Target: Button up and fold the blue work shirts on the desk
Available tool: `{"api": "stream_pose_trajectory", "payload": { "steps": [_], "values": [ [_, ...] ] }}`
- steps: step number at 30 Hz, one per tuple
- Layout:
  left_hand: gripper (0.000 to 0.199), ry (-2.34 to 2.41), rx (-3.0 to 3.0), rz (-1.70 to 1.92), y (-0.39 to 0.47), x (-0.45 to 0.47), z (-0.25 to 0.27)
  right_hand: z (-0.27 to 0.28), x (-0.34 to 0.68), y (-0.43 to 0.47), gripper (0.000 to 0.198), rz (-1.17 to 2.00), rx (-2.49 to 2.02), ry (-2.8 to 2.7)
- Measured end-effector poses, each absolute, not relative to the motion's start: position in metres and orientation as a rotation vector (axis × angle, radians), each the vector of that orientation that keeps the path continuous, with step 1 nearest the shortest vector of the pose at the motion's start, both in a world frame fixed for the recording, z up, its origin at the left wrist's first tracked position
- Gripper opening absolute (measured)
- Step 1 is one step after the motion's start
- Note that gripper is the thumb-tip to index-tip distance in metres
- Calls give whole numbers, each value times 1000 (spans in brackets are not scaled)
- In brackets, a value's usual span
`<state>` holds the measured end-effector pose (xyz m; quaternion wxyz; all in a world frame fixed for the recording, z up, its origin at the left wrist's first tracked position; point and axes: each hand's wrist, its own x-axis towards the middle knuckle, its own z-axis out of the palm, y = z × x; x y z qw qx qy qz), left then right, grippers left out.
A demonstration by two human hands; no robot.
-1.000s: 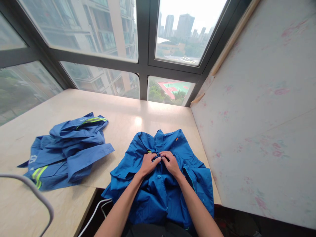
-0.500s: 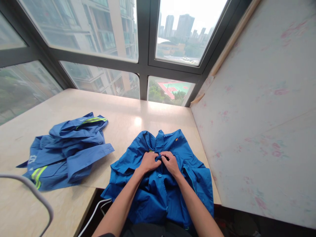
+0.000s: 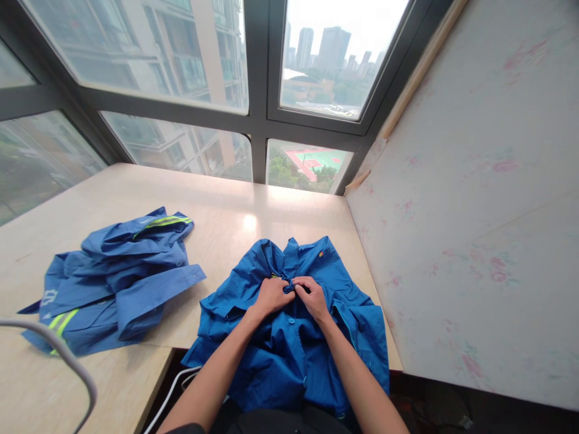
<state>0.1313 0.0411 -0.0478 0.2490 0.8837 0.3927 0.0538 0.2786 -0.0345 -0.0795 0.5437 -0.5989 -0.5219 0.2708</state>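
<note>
A blue work jacket (image 3: 289, 361) lies spread in front of me, its lower part hanging over the table's near edge. My left hand (image 3: 272, 294) is closed on the jacket's front opening, fingers pinching the cloth. Right beside it, my right hand (image 3: 312, 296) pinches the other side of the same opening. The fingertips of both hands almost meet over a bunched bit of fabric. What lies between them is partly hidden. Just below the hands a blue button (image 3: 292, 321) shows on the front. A small coloured mark (image 3: 321, 254) sits near the collar.
A second blue jacket (image 3: 149, 265) with yellow-green stripes lies crumpled at the left of the pale table (image 3: 217, 211). A grey cable (image 3: 67, 355) arches at the lower left, and white cords (image 3: 169, 395) hang by the table edge. A flowered wall (image 3: 474, 241) bounds the right side.
The view has shifted slightly, so the striped jacket and window sit a little further left. Both hands keep their pinch on the jacket front with hardly any movement.
</note>
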Motion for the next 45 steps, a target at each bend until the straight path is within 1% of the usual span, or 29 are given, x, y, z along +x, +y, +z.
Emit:
{"api": "stream_pose_trajectory", "payload": {
  "steps": [7,14,20,24,30,32,38,45],
  "values": [
    [27,1069,2350,138,43,132,-45,-81,277,-34,14,657,-1458,-1152],
    [24,894,2188,76,63,127,-44,-80,272,-28,16,624,-1481,-1126],
    [21,779,1949,152,70,118,-48,-79,266,-25,15,554,-1497,-1175],
    [28,761,1829,251,67,113,-49,-80,265,-24,14,459,-1479,-1289],
    [50,874,1707,427,55,117,-53,-87,263,-24,14,347,-1469,-1416],
    [55,919,1666,489,51,119,-55,-89,263,-24,14,336,-1474,-1414],
    [49,917,1677,525,50,118,-58,-84,263,-25,13,480,-1483,-1336],
    [40,1072,1783,652,42,126,-61,-77,269,-26,14,620,-1445,-1284]
  ]
}}
